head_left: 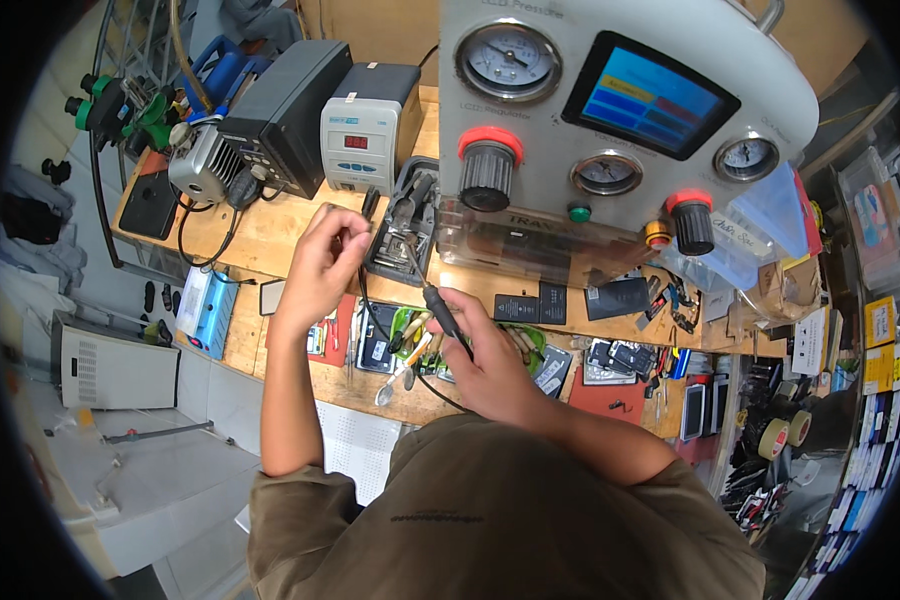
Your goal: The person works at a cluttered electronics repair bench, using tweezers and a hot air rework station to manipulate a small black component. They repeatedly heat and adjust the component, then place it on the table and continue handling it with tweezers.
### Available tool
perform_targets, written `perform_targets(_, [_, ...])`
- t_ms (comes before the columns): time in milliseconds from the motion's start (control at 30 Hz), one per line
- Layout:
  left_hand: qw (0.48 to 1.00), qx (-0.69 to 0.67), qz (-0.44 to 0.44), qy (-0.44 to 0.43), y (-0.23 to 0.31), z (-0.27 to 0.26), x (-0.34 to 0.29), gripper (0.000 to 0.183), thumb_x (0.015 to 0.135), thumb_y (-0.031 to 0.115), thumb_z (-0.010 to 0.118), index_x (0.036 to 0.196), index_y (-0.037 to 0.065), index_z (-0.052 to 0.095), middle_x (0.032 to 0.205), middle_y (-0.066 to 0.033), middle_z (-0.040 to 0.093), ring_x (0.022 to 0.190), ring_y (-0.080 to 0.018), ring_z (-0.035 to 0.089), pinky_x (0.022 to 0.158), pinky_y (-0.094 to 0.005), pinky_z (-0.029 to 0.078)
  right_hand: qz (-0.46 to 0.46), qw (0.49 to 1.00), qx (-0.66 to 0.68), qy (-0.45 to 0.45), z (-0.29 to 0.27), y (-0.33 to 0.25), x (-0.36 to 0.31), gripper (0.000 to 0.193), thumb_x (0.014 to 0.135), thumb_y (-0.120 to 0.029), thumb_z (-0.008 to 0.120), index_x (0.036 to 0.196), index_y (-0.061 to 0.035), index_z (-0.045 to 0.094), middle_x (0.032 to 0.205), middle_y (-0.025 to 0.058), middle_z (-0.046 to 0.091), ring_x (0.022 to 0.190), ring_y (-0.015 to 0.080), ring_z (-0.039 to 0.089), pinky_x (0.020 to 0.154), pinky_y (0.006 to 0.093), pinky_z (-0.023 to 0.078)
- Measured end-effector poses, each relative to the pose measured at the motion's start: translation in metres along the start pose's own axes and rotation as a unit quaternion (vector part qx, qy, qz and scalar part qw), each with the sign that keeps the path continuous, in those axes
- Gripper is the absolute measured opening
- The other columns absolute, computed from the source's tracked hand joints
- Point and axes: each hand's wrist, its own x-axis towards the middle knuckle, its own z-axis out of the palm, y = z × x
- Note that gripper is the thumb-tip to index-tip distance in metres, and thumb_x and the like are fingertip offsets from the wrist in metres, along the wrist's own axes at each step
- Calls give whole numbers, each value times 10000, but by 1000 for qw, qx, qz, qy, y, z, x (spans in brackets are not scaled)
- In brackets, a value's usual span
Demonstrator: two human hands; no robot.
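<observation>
Brown shirt [560,510] close under the camera, broad across the lower edge, with bare forearms [294,400] reaching from its sleeves over a wooden bench [270,232]. Grips a soldering iron [442,308] in the right hand [485,355], with fingers wrapped round the dark handle. Points its slim metal end forward and a little left, over a dark grey tray [395,275] with small metal pieces [395,253] in it; cannot tell if touching anything there. Holds the left hand [332,245] farther forward, with thumb and fingers bent close together, right beside a black cord [361,284]. Cannot tell whether pinching it or only next to it.

Beyond the left hand, a pale box [368,120] with lit red digits; just left of that, a bigger dark grey box [285,115], then a ribbed silver pump [200,165]. Ahead and to the right, high over the bench, a large pale grey machine [550,105] with round gauges, black knobs and a lit blue screen.

Near the right hand and partly hidden by it, a green basket [400,319] of tools. To the left of that, a dark phone [376,350]; to the right, flat black packs [515,308] and a red mat [592,396].
</observation>
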Motion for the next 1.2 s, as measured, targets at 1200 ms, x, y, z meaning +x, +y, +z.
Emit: perform_targets(1200, [974,-201,-103,-21,51,18,-67,86,942,72,736,994,4,724,879,-10,636,797,-80,575,687,-219,468,-100,987,-91,-86,-54,-12,-65,502,1003,-22,572,1496,-67,488,1194,165,718,998,233,720,857,321,549])
